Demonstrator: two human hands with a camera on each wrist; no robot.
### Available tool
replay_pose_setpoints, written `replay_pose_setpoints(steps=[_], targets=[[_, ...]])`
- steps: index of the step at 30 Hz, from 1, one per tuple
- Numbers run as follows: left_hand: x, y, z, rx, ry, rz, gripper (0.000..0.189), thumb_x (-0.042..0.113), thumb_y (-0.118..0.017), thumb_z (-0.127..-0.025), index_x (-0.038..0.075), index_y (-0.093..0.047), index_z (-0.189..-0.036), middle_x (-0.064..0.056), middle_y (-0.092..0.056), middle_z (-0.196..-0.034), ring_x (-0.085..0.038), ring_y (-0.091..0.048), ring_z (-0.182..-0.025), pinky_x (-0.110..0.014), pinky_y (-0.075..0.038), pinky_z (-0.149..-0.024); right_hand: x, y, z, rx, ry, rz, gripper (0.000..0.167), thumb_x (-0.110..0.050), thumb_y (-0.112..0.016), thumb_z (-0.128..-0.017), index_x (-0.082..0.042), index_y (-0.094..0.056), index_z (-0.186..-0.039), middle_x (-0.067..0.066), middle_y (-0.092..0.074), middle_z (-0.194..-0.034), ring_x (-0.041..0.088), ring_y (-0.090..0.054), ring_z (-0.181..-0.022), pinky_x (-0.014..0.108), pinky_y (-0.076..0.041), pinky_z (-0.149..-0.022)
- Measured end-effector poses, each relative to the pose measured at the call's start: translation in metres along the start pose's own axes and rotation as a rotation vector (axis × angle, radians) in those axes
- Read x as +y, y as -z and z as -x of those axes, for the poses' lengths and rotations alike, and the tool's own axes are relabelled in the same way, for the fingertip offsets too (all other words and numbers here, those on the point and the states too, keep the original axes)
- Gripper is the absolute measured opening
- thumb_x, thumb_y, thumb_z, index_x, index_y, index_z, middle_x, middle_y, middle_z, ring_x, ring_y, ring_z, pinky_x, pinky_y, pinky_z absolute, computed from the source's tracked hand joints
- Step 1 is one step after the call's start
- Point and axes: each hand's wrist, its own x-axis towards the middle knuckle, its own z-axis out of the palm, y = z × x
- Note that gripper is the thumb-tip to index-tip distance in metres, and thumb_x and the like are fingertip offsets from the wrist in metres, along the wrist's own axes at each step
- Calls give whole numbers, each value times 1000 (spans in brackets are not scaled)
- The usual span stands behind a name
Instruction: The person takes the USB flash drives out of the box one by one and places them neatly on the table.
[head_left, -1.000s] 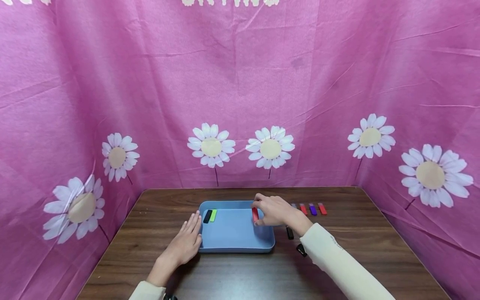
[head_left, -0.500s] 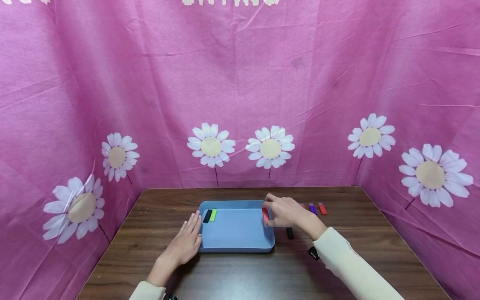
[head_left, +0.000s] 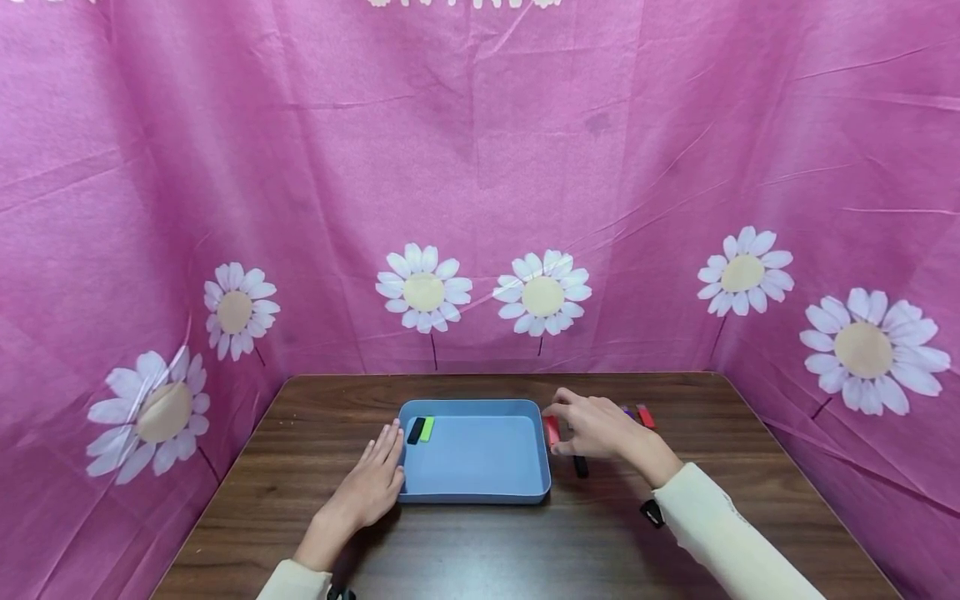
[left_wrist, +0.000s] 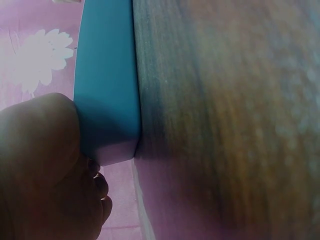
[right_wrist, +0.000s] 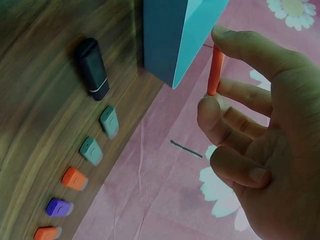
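My right hand [head_left: 594, 427] pinches a small flat red bar [right_wrist: 215, 71] between thumb and fingertips, beside the right rim of a blue tray [head_left: 474, 499]. Inside the tray, near its left wall, a black bar [head_left: 415, 431] and a bright green bar [head_left: 427, 429] lie side by side. My left hand [head_left: 370, 481] rests against the tray's left side with its fingers straight. In the left wrist view, that hand [left_wrist: 45, 160] is at the corner of the tray's wall [left_wrist: 107, 75].
On the wooden table [head_left: 480, 554], right of the tray, lies a black oblong stick [right_wrist: 92, 68]. Past it, a row holds two grey-green pieces [right_wrist: 109, 121], an orange-red one [right_wrist: 74, 178], a purple one [right_wrist: 59, 207] and another red one [right_wrist: 47, 233]. A pink flowered cloth [head_left: 480, 167] surrounds the table.
My right hand has moved to the right with the red bar, from over the tray to just outside its right rim. The left hand and the tray have stayed in place.
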Motion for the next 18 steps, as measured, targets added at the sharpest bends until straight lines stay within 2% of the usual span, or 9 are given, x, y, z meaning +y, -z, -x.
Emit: replay_pose_setpoints(steps=[8,18], targets=[[1,2,-1,13,-11,9,61,19,-45,-112,-7,-28,-165,-22,-17,-178,-40,-19,-165,-58,-22,-134,11,1,14,37,-9,24,49,-38,-87,-84,-18,-76,-127,-4,-60,-113,7,-42,-57,25,-38,-55],[3,3,2,14,-17,3,60,17,-44,-112,-8,-29,-164,-23,-18,-177,-40,-20,-165,-58,-22,-134,24,0,32,81,-24,32,49,-36,-90,-81,-15,-76,-123,-2,-64,-115,9,-50,-65,25,-41,-55]])
